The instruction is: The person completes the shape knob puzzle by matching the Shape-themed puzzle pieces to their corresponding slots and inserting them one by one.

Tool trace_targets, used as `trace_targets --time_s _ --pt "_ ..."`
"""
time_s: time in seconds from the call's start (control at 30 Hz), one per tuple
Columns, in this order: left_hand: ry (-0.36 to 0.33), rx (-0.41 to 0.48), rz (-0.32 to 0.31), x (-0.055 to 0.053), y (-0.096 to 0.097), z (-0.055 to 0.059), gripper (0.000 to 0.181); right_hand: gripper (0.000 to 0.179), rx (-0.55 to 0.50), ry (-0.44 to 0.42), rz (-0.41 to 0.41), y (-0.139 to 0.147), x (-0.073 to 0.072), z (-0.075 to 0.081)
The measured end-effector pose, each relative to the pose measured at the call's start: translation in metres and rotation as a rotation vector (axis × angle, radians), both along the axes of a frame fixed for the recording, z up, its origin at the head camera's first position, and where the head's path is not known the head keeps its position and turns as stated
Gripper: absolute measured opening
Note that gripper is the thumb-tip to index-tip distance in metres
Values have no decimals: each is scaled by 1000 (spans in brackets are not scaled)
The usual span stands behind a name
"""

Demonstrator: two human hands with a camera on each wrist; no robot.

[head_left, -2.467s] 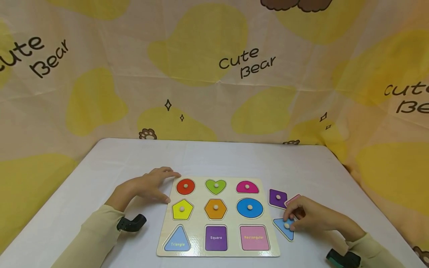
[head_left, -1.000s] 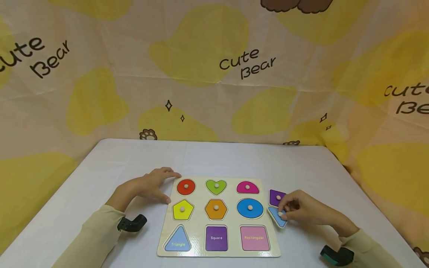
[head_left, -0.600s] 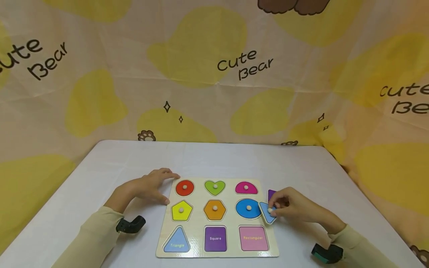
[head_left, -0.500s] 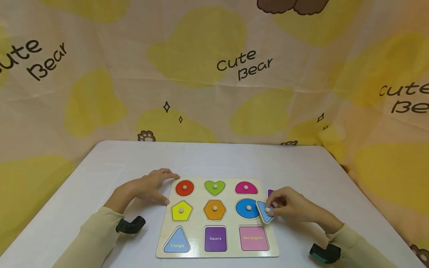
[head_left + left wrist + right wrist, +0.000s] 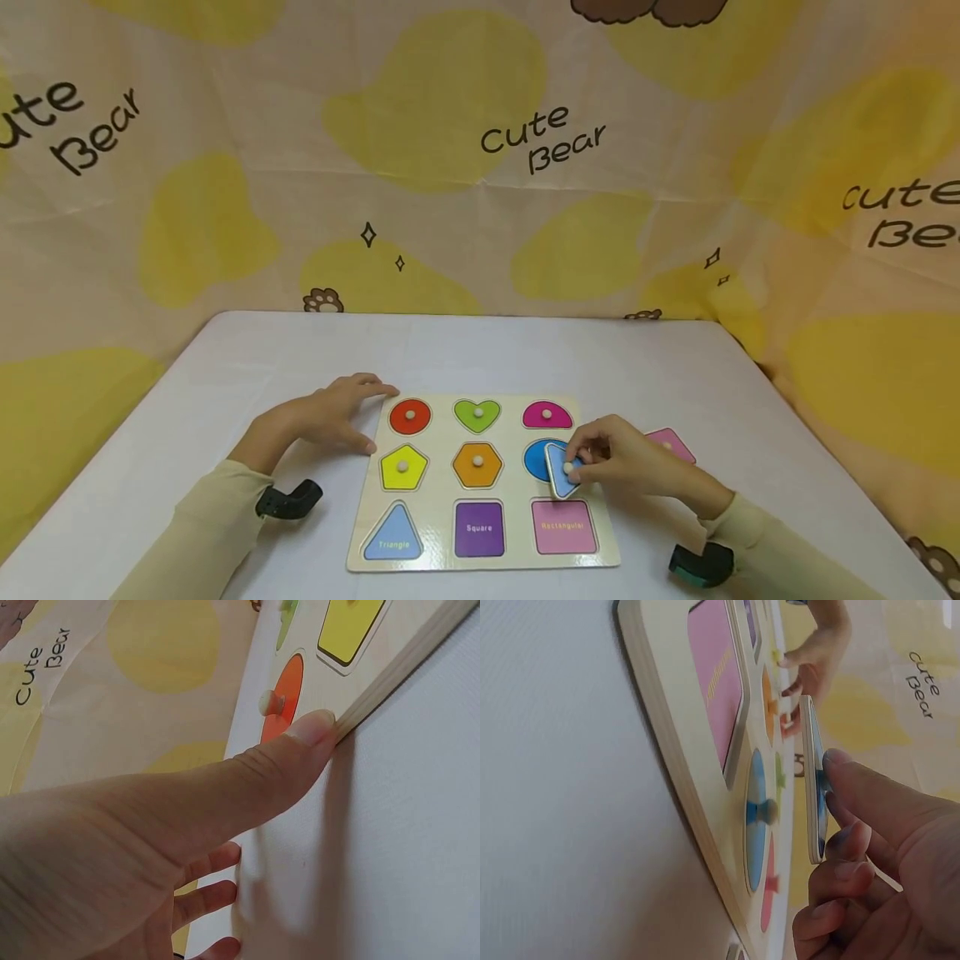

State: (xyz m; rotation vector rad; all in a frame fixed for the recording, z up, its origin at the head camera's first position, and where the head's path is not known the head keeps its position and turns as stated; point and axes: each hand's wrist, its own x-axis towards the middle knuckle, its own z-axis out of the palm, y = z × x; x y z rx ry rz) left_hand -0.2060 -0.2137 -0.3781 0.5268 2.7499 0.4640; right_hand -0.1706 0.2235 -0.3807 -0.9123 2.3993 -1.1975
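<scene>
A wooden shape puzzle board [image 5: 441,500] lies on the table. My left hand [image 5: 330,412] rests at its left edge with fingers spread; in the left wrist view the thumb [image 5: 311,729] touches the board's edge beside the red circle [image 5: 289,686]. Between thumb and fingertips, my right hand [image 5: 630,457] pinches the knob of a blue triangle piece [image 5: 557,473]. That piece is tilted and raised over the board, overlapping the blue oval [image 5: 535,461] in the head view. Along the near row are the labelled triangle recess [image 5: 393,533], square recess [image 5: 480,529] and rectangle recess [image 5: 564,527].
A pink knobbed piece [image 5: 671,444] lies on the white table [image 5: 480,354] beyond my right wrist, partly covered. The purple square piece is hidden behind my right hand in the head view. Several knobbed shapes, including an orange hexagon [image 5: 465,473], fill the board's two farther rows.
My right hand has picked up the blue triangle piece from the table right of the board and carried it left over the board. My left hand stays at the board's edge.
</scene>
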Motion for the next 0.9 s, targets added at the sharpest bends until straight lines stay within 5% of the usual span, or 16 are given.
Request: trace_targets --time_s 0.9 --pt "-6 -5 5 -1 1 0 86 8 0 -77 88 -68 10 -4"
